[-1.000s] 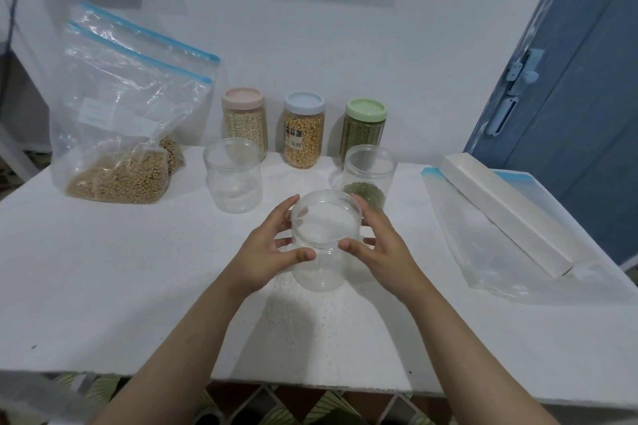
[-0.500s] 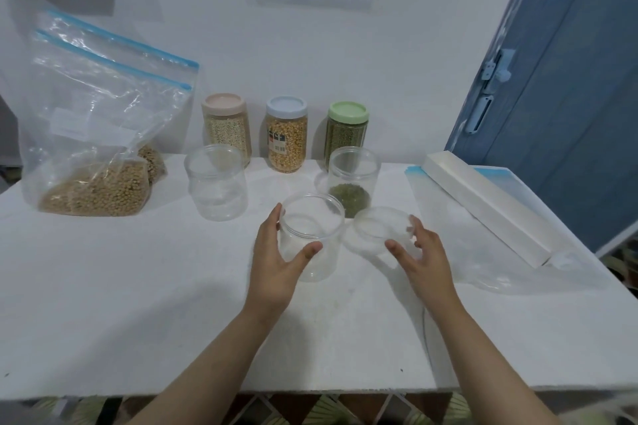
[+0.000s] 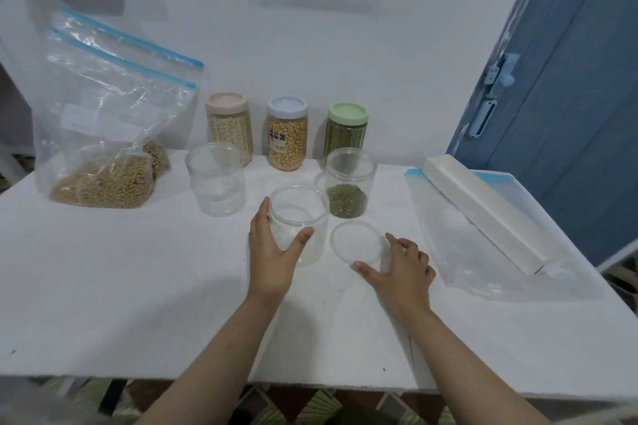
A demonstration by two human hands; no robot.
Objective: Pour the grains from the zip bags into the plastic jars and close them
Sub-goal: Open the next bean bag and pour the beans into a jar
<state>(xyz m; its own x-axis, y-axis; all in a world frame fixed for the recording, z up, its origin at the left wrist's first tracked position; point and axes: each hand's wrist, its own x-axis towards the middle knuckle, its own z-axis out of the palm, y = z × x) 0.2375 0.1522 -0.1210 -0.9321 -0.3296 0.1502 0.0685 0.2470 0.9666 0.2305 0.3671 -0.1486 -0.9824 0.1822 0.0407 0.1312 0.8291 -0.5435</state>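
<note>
Clear plastic, lidless: empty jar (image 3: 299, 225) upright mid-table, cupped by left hand (image 3: 272, 254), thumb and fingers curled round its wall. Just right of it, flat on the white table (image 3: 138, 286), clear lid (image 3: 359, 242), pinched at its near rim by right hand (image 3: 402, 269). Behind, a second empty jar (image 3: 216, 179) and a jar with green grains (image 3: 349, 183), both open-topped. Against the wall, three capped jars: pink (image 3: 228, 128), blue (image 3: 287, 133), green (image 3: 346, 133). Far left, two zip bags of soybeans (image 3: 103, 134) near the table's edge. Far right, flat empty bag (image 3: 483, 252) under a white box (image 3: 483, 214). Bare tabletop across the whole near edge.
</note>
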